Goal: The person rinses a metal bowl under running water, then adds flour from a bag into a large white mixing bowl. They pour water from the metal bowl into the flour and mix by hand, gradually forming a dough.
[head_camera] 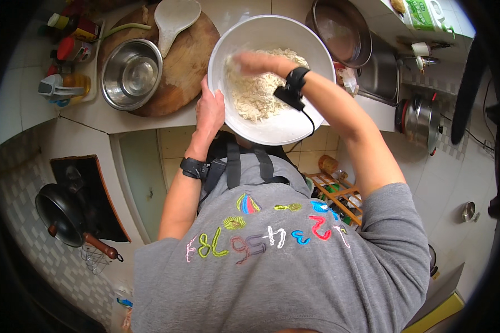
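A large white plastic bowl [271,133] stands at the counter's front edge, partly overhanging it. Inside lies a heap of shaggy, flaky dough [256,102] with dry flour about it. My left hand [211,109] grips the bowl's left rim, thumb near the top and fingers along the outer wall. My right hand [256,64] is inside the bowl at the upper left of the dough, blurred by motion; its fingertips are unclear, and whether it grips any dough I cannot tell. Each wrist bears a black strap with a small device.
Left of the bowl are a round wooden cutting board [179,89], a white ladle [176,21], a steel bowl [132,75] and a tray of bottles [92,79]. To the right stand a brown basin [341,35], a sink [379,75] and a steel pot [421,123]. A black wok [62,212] sits lower left.
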{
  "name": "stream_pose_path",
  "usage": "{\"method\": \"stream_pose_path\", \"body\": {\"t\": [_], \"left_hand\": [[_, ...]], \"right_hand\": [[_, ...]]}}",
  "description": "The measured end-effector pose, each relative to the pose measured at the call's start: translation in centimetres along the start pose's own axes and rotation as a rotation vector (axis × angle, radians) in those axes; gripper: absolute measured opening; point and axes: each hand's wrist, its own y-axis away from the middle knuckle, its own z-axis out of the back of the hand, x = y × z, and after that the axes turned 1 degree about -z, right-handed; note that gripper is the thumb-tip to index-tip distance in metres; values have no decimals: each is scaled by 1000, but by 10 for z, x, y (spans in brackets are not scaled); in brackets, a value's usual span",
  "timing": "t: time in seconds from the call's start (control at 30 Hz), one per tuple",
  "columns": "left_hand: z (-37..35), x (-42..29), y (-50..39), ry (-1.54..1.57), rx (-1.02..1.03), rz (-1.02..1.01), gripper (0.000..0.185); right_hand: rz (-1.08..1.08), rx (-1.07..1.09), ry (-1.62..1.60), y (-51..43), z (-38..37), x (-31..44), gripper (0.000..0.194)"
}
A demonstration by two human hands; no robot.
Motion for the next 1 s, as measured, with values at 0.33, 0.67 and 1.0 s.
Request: {"method": "stream_pose_path", "body": {"t": [0.33, 0.67, 1.0], "left_hand": [[2, -3, -2, 4, 33, -9, 56], [-2, -10, -3, 66, 59, 6, 54], [3, 1, -2, -11, 6, 9, 55]], "right_hand": [[108, 75, 201, 2, 0, 64, 27], [-502, -149, 18, 87, 78, -145, 21], [-237, -106, 58, 46, 27, 4, 48]]}}
